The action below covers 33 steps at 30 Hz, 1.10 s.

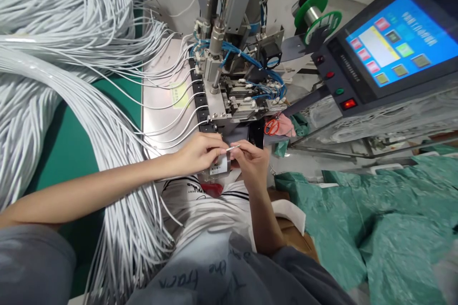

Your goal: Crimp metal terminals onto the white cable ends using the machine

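Note:
Between my two hands a short length of white cable [233, 147] shows, pinched at both sides. My left hand [202, 152] closes on it with thumb and forefinger, just in front of the machine's near end. On the other side my right hand [250, 157] pinches the cable's end part with its fingertips. Below the cable is a small box with a white label [218, 166], partly covered by my left hand. Several white cables run into the black holders [202, 115] along the machine [218, 100], just beyond my hands.
Large bundles of white cables [107, 128] lie at left on the green table mat [53, 145]. A control screen [397, 43] stands at upper right, near a green wire spool [318, 19]. Orange-handled scissors [272, 127] lie right of the machine. Green plastic sheeting [404, 219] spreads at lower right.

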Tool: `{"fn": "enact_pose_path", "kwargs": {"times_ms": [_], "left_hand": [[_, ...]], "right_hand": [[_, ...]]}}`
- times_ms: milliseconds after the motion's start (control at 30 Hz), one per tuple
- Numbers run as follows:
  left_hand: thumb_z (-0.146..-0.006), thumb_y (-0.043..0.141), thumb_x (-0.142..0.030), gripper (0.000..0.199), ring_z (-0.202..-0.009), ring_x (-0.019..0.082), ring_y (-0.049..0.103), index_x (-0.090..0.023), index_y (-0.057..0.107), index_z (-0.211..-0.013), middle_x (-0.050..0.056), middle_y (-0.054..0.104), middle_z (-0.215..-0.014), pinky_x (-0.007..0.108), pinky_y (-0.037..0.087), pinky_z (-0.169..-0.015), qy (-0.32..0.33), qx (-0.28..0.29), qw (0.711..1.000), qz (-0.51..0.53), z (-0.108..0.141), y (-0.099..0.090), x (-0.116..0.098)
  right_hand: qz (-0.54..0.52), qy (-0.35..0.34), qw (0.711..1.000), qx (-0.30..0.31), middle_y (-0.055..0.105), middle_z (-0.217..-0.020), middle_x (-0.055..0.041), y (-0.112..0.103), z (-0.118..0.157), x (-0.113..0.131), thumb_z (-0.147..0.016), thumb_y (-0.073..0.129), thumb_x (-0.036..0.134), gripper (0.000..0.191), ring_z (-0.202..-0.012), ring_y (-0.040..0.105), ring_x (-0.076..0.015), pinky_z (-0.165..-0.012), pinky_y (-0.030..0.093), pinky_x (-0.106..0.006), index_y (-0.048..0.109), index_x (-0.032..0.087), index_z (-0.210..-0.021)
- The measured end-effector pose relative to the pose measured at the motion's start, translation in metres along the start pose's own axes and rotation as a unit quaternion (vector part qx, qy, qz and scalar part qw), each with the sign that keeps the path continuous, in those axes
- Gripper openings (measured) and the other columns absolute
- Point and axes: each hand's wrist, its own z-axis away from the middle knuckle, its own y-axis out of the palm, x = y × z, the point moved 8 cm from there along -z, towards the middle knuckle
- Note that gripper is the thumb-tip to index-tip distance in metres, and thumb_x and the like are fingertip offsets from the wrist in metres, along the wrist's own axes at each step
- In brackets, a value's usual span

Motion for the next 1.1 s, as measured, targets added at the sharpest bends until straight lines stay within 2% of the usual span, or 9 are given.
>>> {"fn": "enact_pose_path", "kwargs": {"times_ms": [133,267,500,600,700,767,933,1000,1100], "left_hand": [[-0.089,0.043,-0.014,0.022,-0.064,0.01,0.05,-0.013,0.066,-0.086,0.001,0.053,-0.068,0.02,0.038,-0.061,0.037,0.005,0.998,-0.043,0.0,0.0,-0.002],[-0.088,0.043,-0.013,0.023,-0.066,0.01,0.05,-0.013,0.065,-0.087,0.002,0.052,-0.07,0.02,0.038,-0.061,0.054,0.01,0.997,-0.061,0.0,0.003,-0.003],[-0.089,0.048,-0.022,0.022,-0.059,0.008,0.047,-0.014,0.065,-0.076,0.0,0.05,-0.063,0.018,0.037,-0.056,0.047,-0.021,0.997,-0.061,0.001,0.001,-0.005],[-0.092,0.042,-0.022,0.026,-0.061,0.009,0.049,-0.013,0.065,-0.082,0.002,0.051,-0.067,0.019,0.038,-0.057,0.075,-0.014,0.988,-0.135,0.004,0.004,-0.004],[-0.091,0.036,-0.017,0.029,-0.06,0.01,0.048,-0.011,0.064,-0.093,0.005,0.054,-0.076,0.021,0.037,-0.053,0.103,0.005,0.96,-0.261,0.008,0.009,-0.002],[-0.09,0.035,-0.015,0.029,-0.058,0.01,0.047,-0.011,0.064,-0.093,0.005,0.055,-0.078,0.022,0.035,-0.05,0.099,0.007,0.948,-0.304,0.008,0.01,0.0],[-0.088,0.047,-0.019,0.024,-0.061,0.009,0.049,-0.014,0.064,-0.072,0.0,0.05,-0.063,0.019,0.038,-0.056,-0.001,-0.038,0.988,-0.153,0.001,-0.002,0.004],[-0.088,0.049,-0.021,0.025,-0.059,0.008,0.049,-0.014,0.063,-0.069,-0.001,0.05,-0.061,0.018,0.038,-0.056,-0.019,-0.028,0.994,-0.105,-0.002,-0.002,0.005],[-0.091,0.044,-0.022,0.026,-0.065,0.01,0.051,-0.014,0.063,-0.075,0.001,0.052,-0.068,0.02,0.04,-0.06,-0.017,0.019,0.99,-0.137,-0.005,0.002,0.01]], "right_hand": [[0.058,-0.021,0.997,0.043,0.063,-0.07,-0.0027,-0.004,-0.006,0.007,-0.073,0.065,0.025,0.01,-0.059,0.052,-0.0107,-0.052,0.04,-0.022,0.07,0.016,-0.071],[0.058,-0.014,0.995,0.076,0.053,-0.058,0.0013,-0.002,-0.009,0.005,-0.073,0.065,0.026,0.015,-0.052,0.042,-0.0077,-0.047,0.031,-0.021,0.066,0.015,-0.062],[-0.019,-0.017,0.999,-0.029,0.052,-0.059,0.001,0.003,0.002,-0.006,-0.073,0.064,0.027,0.016,-0.055,0.044,-0.0094,-0.049,0.032,-0.023,0.065,0.015,-0.062],[0.097,-0.069,0.991,-0.054,0.041,-0.053,0.004,-0.001,0.004,0.007,-0.076,0.061,0.026,0.018,-0.05,0.035,-0.0076,-0.048,0.028,-0.023,0.065,0.015,-0.063],[0.213,-0.109,0.971,-0.007,0.031,-0.049,0.0061,0.002,0.0,0.02,-0.078,0.059,0.024,0.022,-0.047,0.03,-0.007,-0.048,0.026,-0.024,0.06,0.015,-0.058],[0.233,-0.114,0.965,0.027,0.029,-0.049,0.0063,0.005,-0.004,0.021,-0.078,0.057,0.023,0.025,-0.047,0.031,-0.007,-0.049,0.026,-0.024,0.057,0.015,-0.055],[0.155,-0.11,0.981,-0.024,0.027,-0.05,0.0059,0.007,-0.007,0.015,-0.079,0.057,0.026,0.026,-0.047,0.03,-0.008,-0.047,0.026,-0.024,0.056,0.016,-0.054],[0.124,-0.104,0.985,-0.066,0.028,-0.05,0.0056,0.007,-0.006,0.009,-0.08,0.056,0.028,0.027,-0.048,0.03,-0.0084,-0.047,0.027,-0.024,0.056,0.016,-0.056],[0.108,-0.086,0.985,-0.1,0.036,-0.052,0.0042,0.005,-0.009,-0.006,-0.08,0.055,0.031,0.027,-0.05,0.034,-0.0092,-0.049,0.031,-0.024,0.057,0.016,-0.058]]}}
